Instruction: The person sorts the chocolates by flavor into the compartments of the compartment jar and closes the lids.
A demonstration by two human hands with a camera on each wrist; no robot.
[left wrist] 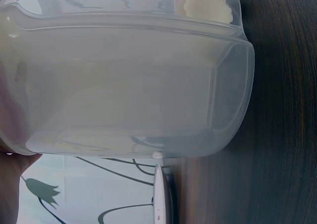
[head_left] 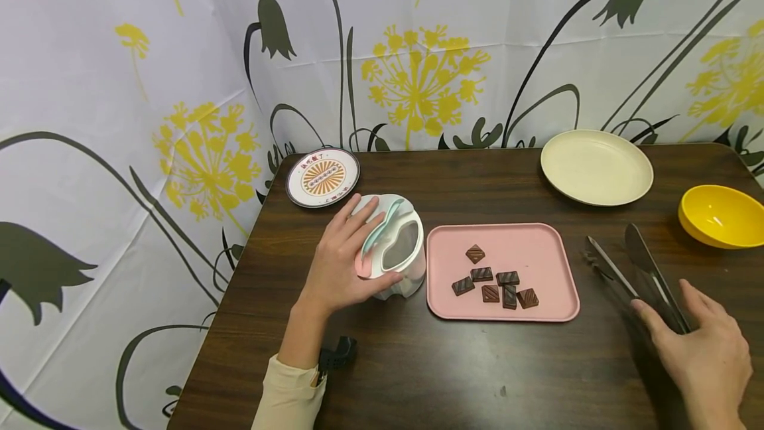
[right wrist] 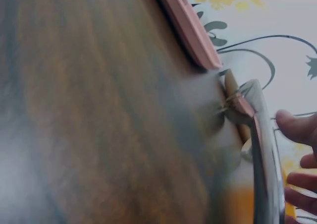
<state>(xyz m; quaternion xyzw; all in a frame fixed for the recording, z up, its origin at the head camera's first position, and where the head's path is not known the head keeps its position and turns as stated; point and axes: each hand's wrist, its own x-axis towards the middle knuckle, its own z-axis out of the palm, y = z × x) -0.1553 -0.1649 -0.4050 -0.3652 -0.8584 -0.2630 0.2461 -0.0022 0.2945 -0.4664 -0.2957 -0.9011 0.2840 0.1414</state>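
My left hand (head_left: 346, 257) lies spread over the white lid of a clear plastic container (head_left: 410, 282), its fingers and thumb extended across the top. The lid carries a mint flap and a pink part beside a rounded grey window. In the left wrist view the container (left wrist: 129, 90) shows its translucent side, with a cream scalloped piece (left wrist: 208, 7) at one corner. Metal tongs (head_left: 655, 277) lie on the table, arms spread apart. My right hand (head_left: 707, 350) is around their near end, thumb on one side and fingers on the other, loosely parted.
Beside the container is a pink tray (head_left: 444, 241) bearing several dark chocolates (head_left: 507, 279). A patterned plate (head_left: 323, 178) stands at the back left, a cream plate (head_left: 597, 168) at the back right. The yellow bowl (head_left: 722, 216) stands near the right edge, and a printed curtain (head_left: 334, 38) hangs behind.
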